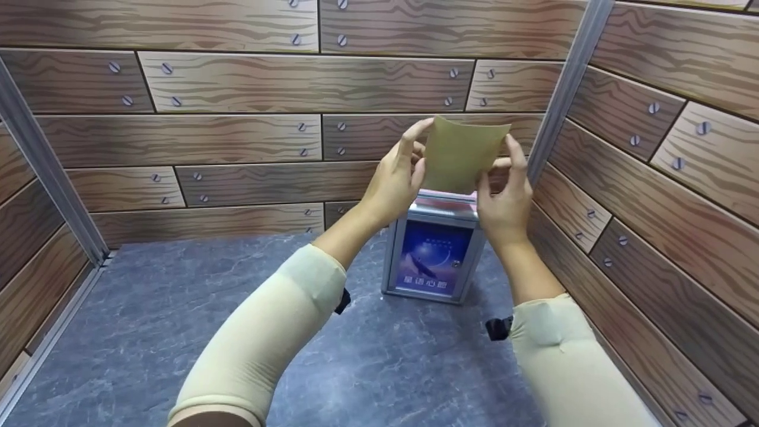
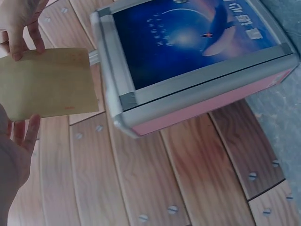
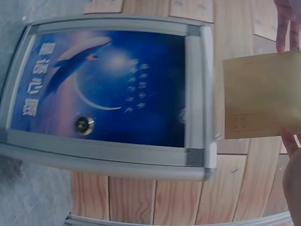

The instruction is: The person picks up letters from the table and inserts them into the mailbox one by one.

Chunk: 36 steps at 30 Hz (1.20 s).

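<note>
A brown kraft paper envelope is held up by both hands above the box, its top edge bowed. My left hand pinches its left side between thumb and fingers. At the opposite side, my right hand pinches it with the thumb low and the index finger near the upper corner. Small red print marks the envelope in the right wrist view. Just below stands a metal-framed box with a blue poster front, a whale picture and white characters. A round lock sits on its door.
The box stands upright on a grey-blue marbled surface. Wood-patterned panels rise behind and at both sides, joined by metal corner posts. Its side is pink in the left wrist view.
</note>
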Each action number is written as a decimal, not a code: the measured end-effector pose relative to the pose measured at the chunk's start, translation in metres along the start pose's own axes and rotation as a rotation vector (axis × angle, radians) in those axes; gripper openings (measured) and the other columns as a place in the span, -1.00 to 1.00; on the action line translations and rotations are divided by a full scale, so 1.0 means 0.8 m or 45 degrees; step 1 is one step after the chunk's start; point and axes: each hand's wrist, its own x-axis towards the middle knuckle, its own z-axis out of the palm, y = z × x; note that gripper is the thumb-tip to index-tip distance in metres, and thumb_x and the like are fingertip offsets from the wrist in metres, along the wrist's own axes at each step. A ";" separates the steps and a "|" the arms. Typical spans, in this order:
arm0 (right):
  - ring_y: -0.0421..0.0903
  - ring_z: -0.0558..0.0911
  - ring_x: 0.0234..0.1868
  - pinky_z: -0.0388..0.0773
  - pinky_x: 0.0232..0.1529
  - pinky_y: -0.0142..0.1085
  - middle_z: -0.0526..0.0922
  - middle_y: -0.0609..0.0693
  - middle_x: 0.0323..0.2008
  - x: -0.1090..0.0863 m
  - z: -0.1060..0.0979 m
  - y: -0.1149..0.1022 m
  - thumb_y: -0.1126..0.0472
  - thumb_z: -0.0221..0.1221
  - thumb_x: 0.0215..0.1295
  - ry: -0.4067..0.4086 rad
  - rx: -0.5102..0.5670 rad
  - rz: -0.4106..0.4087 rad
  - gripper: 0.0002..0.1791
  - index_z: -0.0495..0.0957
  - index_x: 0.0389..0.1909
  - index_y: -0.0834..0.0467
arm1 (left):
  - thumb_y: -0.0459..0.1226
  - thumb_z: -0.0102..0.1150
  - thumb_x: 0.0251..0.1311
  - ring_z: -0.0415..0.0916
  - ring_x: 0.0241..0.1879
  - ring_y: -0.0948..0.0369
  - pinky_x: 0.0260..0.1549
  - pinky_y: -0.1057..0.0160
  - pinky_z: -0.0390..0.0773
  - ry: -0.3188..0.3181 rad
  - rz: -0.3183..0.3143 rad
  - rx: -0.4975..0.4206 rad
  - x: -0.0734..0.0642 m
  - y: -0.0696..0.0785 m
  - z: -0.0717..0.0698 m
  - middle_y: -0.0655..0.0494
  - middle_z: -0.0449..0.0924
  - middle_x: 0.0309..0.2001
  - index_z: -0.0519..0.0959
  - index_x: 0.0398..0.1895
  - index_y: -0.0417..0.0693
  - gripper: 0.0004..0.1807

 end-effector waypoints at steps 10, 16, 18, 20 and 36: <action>0.18 0.69 -0.08 0.56 0.04 -0.10 0.69 0.23 -0.15 -0.004 0.011 0.029 0.43 0.26 0.39 -0.030 -0.086 0.015 -0.26 0.30 0.51 -0.04 | -0.46 0.00 0.53 0.71 -0.06 0.09 -0.11 0.20 0.68 0.001 -0.049 0.033 -0.005 -0.026 0.022 -0.06 0.68 -0.09 0.17 0.55 0.10 -0.38; 0.22 0.69 -0.07 0.58 0.03 0.02 0.68 0.25 -0.11 -0.007 0.018 0.047 0.43 0.26 0.37 -0.096 -0.124 0.064 -0.24 0.26 0.52 -0.03 | -0.44 0.03 0.52 0.70 -0.07 0.10 -0.07 0.14 0.68 -0.029 -0.107 0.119 -0.003 -0.041 0.034 -0.03 0.70 -0.07 0.16 0.49 0.11 -0.41; 0.23 0.72 -0.09 0.63 0.03 0.07 0.68 0.26 -0.11 -0.010 0.019 0.051 0.41 0.28 0.38 -0.132 -0.130 0.074 -0.23 0.25 0.53 -0.01 | -0.43 0.05 0.52 0.68 -0.10 0.09 -0.08 0.11 0.68 -0.025 -0.133 0.119 -0.004 -0.045 0.038 -0.02 0.70 -0.08 0.18 0.48 0.12 -0.42; 0.21 0.75 -0.09 0.68 0.04 0.08 0.69 0.26 -0.12 -0.014 0.021 0.054 0.39 0.29 0.39 -0.166 -0.134 0.091 -0.22 0.23 0.55 0.00 | -0.42 0.06 0.53 0.67 -0.10 0.08 -0.07 0.09 0.67 -0.024 -0.160 0.118 -0.006 -0.050 0.041 -0.02 0.71 -0.08 0.20 0.46 0.12 -0.45; 0.16 0.68 -0.09 0.52 -0.07 -0.45 0.65 0.25 -0.09 -0.016 0.020 0.066 0.44 0.27 0.43 -0.221 -0.107 0.147 -0.25 0.29 0.59 0.08 | -0.36 0.12 0.54 0.63 -0.26 0.07 -0.21 0.04 0.66 -0.067 -0.210 0.184 -0.021 -0.067 0.052 0.05 0.72 -0.06 0.19 0.51 0.21 -0.40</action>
